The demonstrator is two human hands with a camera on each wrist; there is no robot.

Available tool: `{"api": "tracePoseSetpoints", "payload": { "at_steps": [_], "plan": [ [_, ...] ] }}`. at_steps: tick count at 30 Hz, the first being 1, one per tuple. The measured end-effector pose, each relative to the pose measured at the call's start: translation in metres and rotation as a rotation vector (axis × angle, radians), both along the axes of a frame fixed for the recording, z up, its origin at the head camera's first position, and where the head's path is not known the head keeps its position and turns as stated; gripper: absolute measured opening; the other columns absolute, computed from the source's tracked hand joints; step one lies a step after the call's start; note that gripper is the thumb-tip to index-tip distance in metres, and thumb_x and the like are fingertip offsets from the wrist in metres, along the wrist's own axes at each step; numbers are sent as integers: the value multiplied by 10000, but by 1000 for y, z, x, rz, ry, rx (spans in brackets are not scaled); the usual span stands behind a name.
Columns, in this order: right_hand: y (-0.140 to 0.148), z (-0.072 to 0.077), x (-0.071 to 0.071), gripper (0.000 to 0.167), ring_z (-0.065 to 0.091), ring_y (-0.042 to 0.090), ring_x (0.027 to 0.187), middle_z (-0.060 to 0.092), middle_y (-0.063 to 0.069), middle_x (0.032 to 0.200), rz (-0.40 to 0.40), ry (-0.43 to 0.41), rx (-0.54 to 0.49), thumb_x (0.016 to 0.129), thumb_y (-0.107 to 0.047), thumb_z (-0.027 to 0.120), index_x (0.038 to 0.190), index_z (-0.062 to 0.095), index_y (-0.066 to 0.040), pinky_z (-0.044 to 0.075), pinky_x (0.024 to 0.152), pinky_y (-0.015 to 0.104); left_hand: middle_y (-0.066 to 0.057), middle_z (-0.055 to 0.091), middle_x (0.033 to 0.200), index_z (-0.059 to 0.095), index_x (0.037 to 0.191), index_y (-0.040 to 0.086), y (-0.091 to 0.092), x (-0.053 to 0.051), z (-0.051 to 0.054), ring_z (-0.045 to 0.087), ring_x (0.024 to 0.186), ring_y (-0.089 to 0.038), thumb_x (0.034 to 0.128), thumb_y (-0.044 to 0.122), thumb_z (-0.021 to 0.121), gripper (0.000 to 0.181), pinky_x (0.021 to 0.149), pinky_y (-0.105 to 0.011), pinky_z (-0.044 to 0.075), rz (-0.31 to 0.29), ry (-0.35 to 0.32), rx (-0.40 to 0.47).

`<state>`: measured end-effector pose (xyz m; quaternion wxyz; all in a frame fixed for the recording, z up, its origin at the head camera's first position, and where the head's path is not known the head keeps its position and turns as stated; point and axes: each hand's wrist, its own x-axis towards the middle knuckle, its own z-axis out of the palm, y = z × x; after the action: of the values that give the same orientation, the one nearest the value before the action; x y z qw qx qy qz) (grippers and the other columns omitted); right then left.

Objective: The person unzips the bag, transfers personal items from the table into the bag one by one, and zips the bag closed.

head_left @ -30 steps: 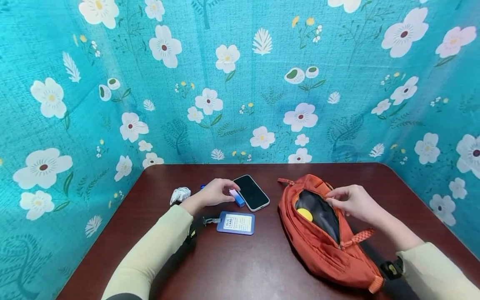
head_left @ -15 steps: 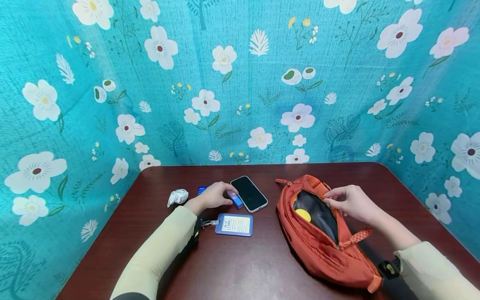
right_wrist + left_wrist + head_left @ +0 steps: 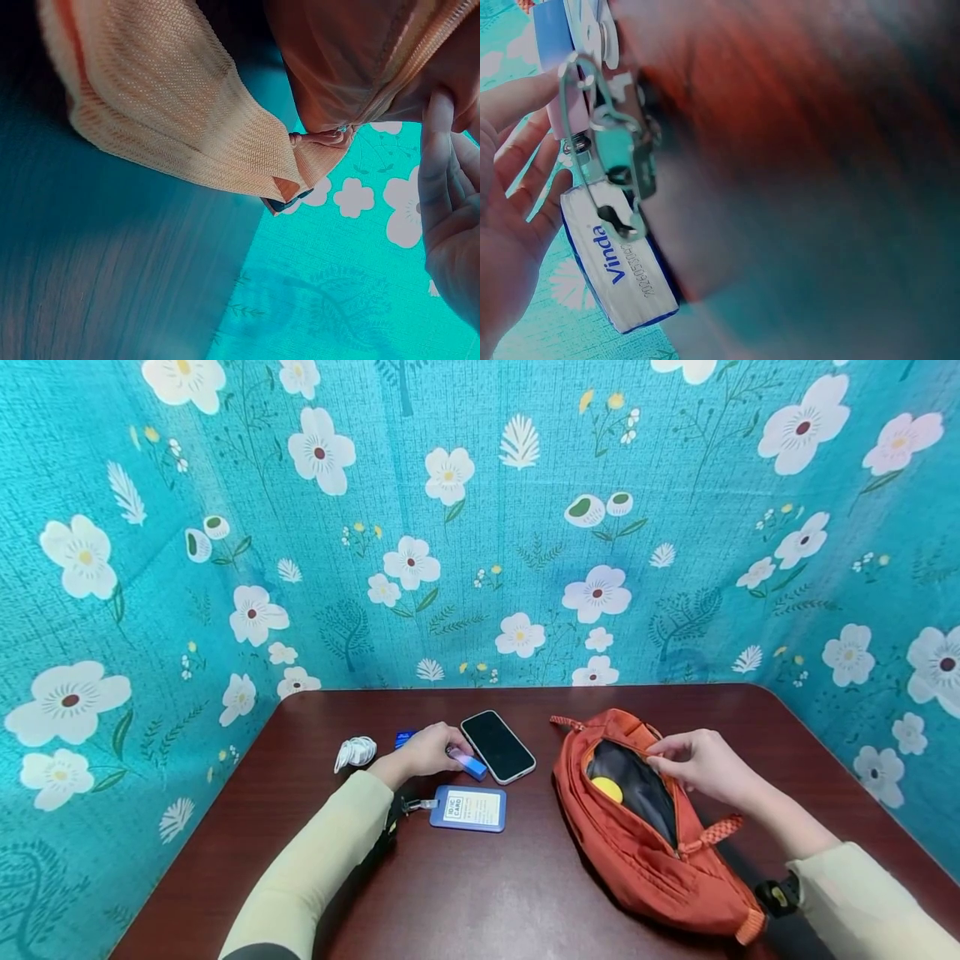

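Observation:
My left hand (image 3: 429, 750) pinches a slim box fading from blue to pink (image 3: 471, 766), close beside the phone (image 3: 499, 747). In the left wrist view, fingers touch the pink end of that box (image 3: 553, 36), and a tissue pack marked Vinda (image 3: 615, 262) lies below. A metal clip (image 3: 639, 142) partly blocks this view. On the right, my right hand (image 3: 708, 766) pinches the edge of an unzipped orange-red sling bag (image 3: 637, 868). Inside its dark lining sits a yellow round object (image 3: 608, 789). The right wrist view shows fingers against the bag fabric (image 3: 337, 67).
A blue ID card holder (image 3: 491, 814) with a clip lies in front of the left hand. Farther left is a bundled white cable (image 3: 356, 752). Behind the hand the tissue pack (image 3: 403, 738) partly shows. Floral cloth (image 3: 450, 568) surrounds the brown table (image 3: 510, 893).
The slim box has turned in my left fingers and tipped slightly away from the phone, its blue end still toward it. My right hand has kept its grip on the bag edge.

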<state>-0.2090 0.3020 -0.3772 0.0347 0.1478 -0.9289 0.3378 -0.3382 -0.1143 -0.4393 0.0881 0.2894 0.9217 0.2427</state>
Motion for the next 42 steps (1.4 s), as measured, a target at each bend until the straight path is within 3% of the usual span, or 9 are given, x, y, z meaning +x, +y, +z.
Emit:
{"api": "tracePoseSetpoints", "payload": {
  "at_steps": [11, 18, 23, 28, 35, 42],
  "plan": [
    [1, 1, 0, 184, 484, 179, 442, 586, -20, 627, -1, -10, -2, 905, -121, 695, 1038, 723, 3, 421, 421, 285, 60, 642, 1017, 742, 986, 190, -2, 3, 5, 526, 951, -158, 845, 145, 769, 150, 880, -360, 459, -17, -2, 12],
    [1, 1, 1, 180, 481, 167, 436, 580, -23, 633, 2, -1, 1, 905, -123, 695, 1033, 726, -1, 416, 412, 285, 50, 621, 993, 718, 1026, 163, 0, 14, 21, 549, 911, -157, 857, 152, 759, 174, 833, -325, 485, -38, 28, 95],
    [1, 1, 0, 171, 494, 196, 443, 571, -27, 618, -1, 16, 15, 896, -112, 701, 1027, 728, -4, 417, 413, 284, 54, 614, 996, 686, 1068, 175, 7, 24, 30, 553, 907, -149, 871, 155, 743, 207, 790, -268, 500, -43, 11, 173],
    [0, 1, 0, 179, 487, 183, 444, 579, -23, 634, 1, 9, 17, 898, -118, 701, 1033, 727, -2, 413, 415, 284, 41, 630, 1033, 655, 1100, 182, 18, 36, 37, 563, 931, -160, 889, 130, 720, 227, 803, -270, 509, -113, -17, 232],
    [0, 2, 0, 175, 516, 248, 460, 565, -20, 613, 6, 4, 9, 894, -110, 703, 1028, 728, 0, 426, 416, 290, 71, 624, 1012, 647, 1082, 198, 42, 46, 43, 545, 905, -128, 896, 178, 718, 200, 795, -269, 490, -204, 35, 239],
    [-1, 2, 0, 184, 512, 235, 461, 571, -13, 615, 0, -1, 3, 895, -104, 701, 1041, 725, 6, 425, 416, 291, 85, 628, 1011, 631, 1103, 192, 66, 52, 50, 543, 904, -102, 912, 191, 698, 202, 810, -242, 481, -288, 37, 258]
  ]
}}
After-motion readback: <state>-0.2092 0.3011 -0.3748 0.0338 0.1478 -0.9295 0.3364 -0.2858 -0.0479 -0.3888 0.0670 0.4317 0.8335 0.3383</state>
